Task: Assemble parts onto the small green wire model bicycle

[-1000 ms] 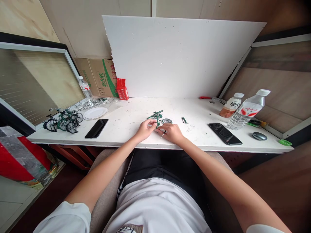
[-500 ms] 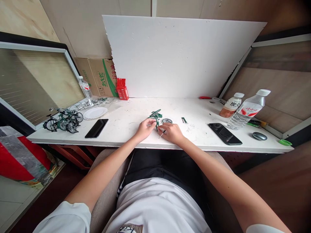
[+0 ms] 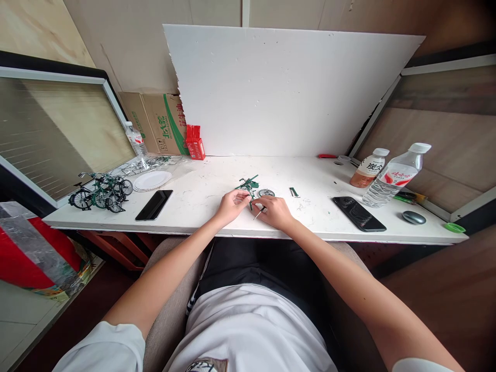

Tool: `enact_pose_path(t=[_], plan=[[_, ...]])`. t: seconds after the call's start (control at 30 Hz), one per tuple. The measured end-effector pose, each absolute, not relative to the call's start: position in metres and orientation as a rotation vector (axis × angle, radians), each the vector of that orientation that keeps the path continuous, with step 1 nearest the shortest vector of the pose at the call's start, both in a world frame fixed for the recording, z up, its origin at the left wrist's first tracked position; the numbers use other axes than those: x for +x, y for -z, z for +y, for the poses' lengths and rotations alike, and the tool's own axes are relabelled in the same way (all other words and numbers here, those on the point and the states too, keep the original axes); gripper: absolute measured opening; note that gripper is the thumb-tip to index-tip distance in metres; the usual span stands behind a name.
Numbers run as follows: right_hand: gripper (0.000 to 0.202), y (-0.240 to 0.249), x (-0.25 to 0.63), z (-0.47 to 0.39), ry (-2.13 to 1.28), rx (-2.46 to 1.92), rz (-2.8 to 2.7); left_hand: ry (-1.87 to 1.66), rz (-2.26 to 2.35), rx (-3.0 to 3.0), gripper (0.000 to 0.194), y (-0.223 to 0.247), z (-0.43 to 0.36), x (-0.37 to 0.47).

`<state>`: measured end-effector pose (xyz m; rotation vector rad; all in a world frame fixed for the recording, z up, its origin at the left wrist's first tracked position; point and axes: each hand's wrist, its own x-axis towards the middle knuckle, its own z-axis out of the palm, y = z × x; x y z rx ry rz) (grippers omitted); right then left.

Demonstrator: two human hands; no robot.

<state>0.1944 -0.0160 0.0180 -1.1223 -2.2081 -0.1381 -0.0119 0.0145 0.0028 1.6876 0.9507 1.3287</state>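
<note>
Near the front of the white table, my left hand (image 3: 232,205) is closed on a small green model bicycle (image 3: 248,184), whose frame stands out beyond the fingertips. Close beside it, my right hand (image 3: 274,211) has its fingers bent at the lower end of the model. A thin, dark-and-silver rod-like tool (image 3: 258,214) pokes out from under the right fingers. Just past the right hand lies a loose spoked wheel (image 3: 266,192). Farther right is a small green part (image 3: 294,192). The fingers partly hide where they meet the model.
Assembled model bicycles (image 3: 101,192) stand at the left, beside a phone (image 3: 154,205) and a white plate (image 3: 152,181). On the right are another phone (image 3: 359,213), a water bottle (image 3: 399,175), a drink bottle (image 3: 369,168) and a mouse (image 3: 414,217). A white board (image 3: 287,93) rises behind.
The model bicycle has turned slightly between the fingers, its far end now seen more edge-on. Both hands stay in nearly the same place.
</note>
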Motion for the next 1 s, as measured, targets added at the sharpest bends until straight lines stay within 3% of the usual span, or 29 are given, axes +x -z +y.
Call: enact_pose_path(t=[0.47, 0.7, 1.0], plan=[[0.021, -0.0226, 0.2000, -0.0102, -0.439, -1.026, -2.066, -1.290, 0.909, 1.689, 0.036, -0.0073, 0.0105, -0.0113], [0.010, -0.0219, 0.1994, -0.0114, -0.332, -1.005, -2.152, -1.287, 0.918, 1.687, 0.035, -0.0049, 0.0134, -0.0120], [0.010, -0.0225, 0.1976, -0.0131, -0.255, -1.012, -2.188, -1.279, 0.922, 1.662, 0.036, -0.0057, 0.0131, -0.0114]])
